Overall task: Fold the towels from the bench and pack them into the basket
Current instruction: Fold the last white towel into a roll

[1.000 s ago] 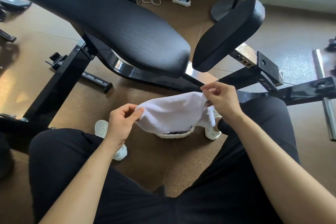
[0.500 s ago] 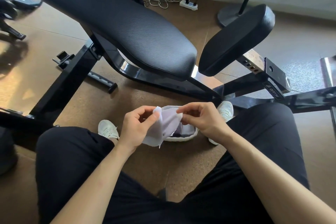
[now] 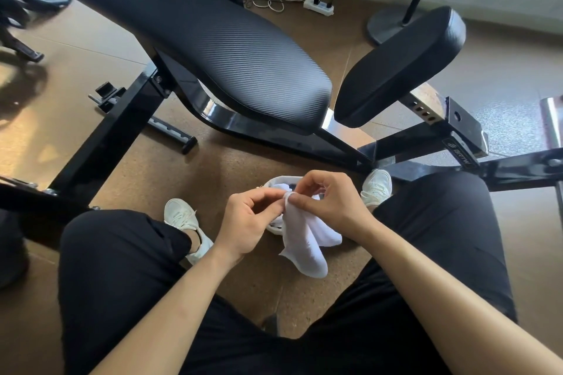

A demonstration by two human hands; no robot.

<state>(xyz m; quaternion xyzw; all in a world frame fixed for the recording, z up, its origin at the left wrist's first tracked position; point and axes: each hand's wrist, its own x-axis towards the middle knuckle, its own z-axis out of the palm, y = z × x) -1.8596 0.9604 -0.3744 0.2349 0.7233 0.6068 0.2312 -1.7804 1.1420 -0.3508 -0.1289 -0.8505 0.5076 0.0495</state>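
A small white towel (image 3: pixel 307 240) hangs doubled between my knees, its top corners brought together. My right hand (image 3: pixel 327 202) pinches those corners from the right. My left hand (image 3: pixel 246 218) meets it from the left, fingers curled at the same corners. Under the hands a white basket (image 3: pixel 275 183) stands on the floor, mostly hidden, with something dark inside. The black padded bench (image 3: pixel 231 49) slants across the view ahead, with no towel on the part I see.
A second black pad (image 3: pixel 399 67) stands to the right of the bench, on a black steel frame (image 3: pixel 457 143). My white shoes (image 3: pixel 182 216) flank the basket. A power strip (image 3: pixel 318 5) with cables and a round stand base (image 3: pixel 387 24) lie by the far wall.
My hands came together, closing the spread towel in half. The towel now hangs down in a narrow fold, lower and closer to me, uncovering part of the basket.
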